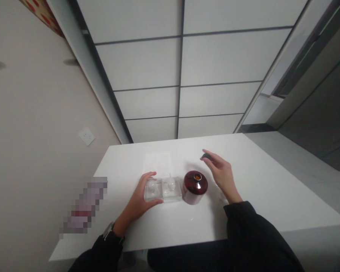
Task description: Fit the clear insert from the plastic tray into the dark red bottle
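On the white table [257, 185] stands a dark red glass bottle [195, 187] with its mouth uncovered. Left of it lies a clear plastic tray [163, 189] holding round clear pieces. My left hand [140, 202] curls around the tray's left end, thumb in front and fingers behind. My right hand [219, 172] hovers just right of and behind the bottle, pinching a small dark cap [206, 155] at its fingertips.
A faint clear sheet or lid [157, 163] lies on the table behind the tray. A wall with a white socket [86, 136] borders the table's left side. White panelled sliding doors [181, 75] stand behind the table. A blurred patch covers something at the left edge.
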A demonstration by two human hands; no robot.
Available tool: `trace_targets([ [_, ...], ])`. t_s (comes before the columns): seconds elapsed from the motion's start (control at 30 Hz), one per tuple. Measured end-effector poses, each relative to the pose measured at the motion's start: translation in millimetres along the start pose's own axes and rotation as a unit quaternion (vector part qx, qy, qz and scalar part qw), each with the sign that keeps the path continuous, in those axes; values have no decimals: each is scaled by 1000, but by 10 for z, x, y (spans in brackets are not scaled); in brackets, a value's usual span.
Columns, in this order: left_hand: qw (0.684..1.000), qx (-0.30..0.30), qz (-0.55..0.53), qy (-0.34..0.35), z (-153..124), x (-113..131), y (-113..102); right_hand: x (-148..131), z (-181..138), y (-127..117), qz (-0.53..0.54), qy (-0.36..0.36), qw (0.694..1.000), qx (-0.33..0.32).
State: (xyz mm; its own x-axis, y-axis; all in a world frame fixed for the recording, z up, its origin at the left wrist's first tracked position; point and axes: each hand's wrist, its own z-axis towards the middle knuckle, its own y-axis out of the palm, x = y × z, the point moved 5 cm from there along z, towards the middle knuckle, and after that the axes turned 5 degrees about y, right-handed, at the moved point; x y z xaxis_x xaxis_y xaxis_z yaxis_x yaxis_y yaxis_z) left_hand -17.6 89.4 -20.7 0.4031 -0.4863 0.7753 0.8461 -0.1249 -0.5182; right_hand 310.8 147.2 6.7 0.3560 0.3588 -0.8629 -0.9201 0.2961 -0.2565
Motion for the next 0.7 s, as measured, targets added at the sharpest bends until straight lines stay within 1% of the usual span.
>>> trace_targets([
  [0.1,1000,4,1,2,-22,-32,16,207,122,245,-90,-5,990,-106],
  [0.17,1000,9,4,3,-45,-67,33,316,145,401,-147,-13,977,-157],
  [0.23,1000,11,5,1,-70,-94,48,399,148,516,-194,-22,962,-189],
  [0.33,1000,7,5,-5,-91,-88,50,477,151,607,-234,-28,948,-215],
  [0.43,1000,-3,12,-6,-81,-26,32,487,148,614,-236,-27,946,-221],
  [0.5,1000,-4,21,1,-60,24,16,435,121,559,-219,-28,953,-206],
  [0.63,1000,0,-2,20,-24,100,5,188,-40,306,-152,-21,979,-136],
  [0.7,1000,-1,-23,20,-14,115,8,35,-171,191,-99,-14,988,-118],
])
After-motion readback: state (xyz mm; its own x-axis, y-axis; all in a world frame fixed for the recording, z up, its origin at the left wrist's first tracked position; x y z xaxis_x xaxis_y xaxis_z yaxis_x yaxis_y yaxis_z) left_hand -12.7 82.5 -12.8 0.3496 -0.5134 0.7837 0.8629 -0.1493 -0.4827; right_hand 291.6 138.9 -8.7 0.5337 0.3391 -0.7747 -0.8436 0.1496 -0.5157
